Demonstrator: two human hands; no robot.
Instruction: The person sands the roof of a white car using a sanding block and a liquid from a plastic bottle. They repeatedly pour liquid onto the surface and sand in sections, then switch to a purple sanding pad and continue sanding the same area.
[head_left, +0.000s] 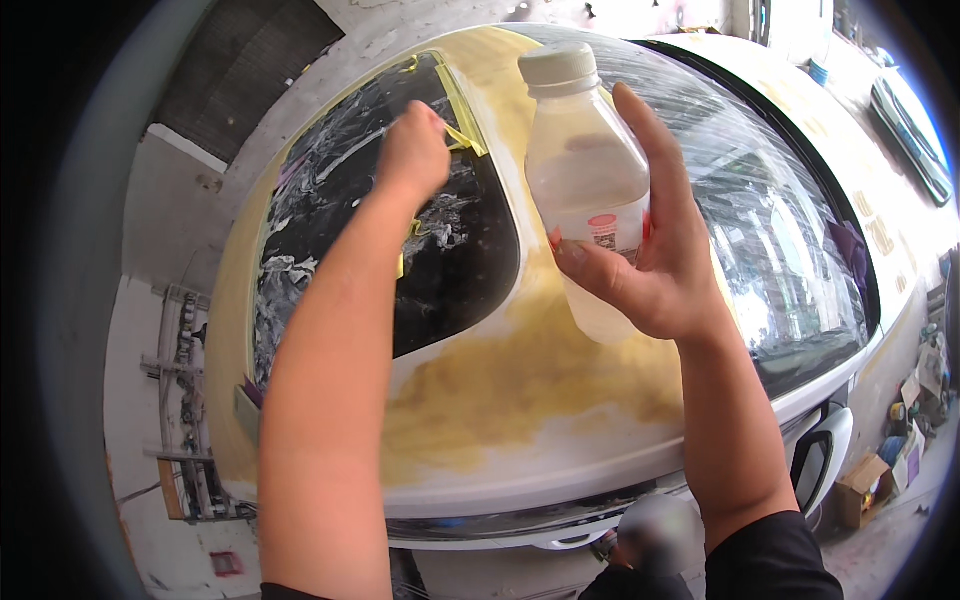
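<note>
My right hand [650, 255] is wrapped round a clear plastic bottle [590, 150] with a white screw cap, a label and some clear or cloudy liquid in it. The bottle is upright with a slight tilt, held above the car roof [540, 400]. My left hand [415, 150] is closed at the upper edge of the dark glass roof panel [455, 290], pinching a loose strip of yellow masking tape [465, 138]. More tape runs along the panel's edge, and crumpled, whitish plastic film lies over the glass.
Yellow-brown sanded patches mark the white roof. At the right is the windshield [770, 230], with a side mirror [822, 455] at the lower right. A blurred person [655, 545] is beside the car below. A cardboard box [863, 490] and clutter lie on the right; a metal rack [180, 400] stands left.
</note>
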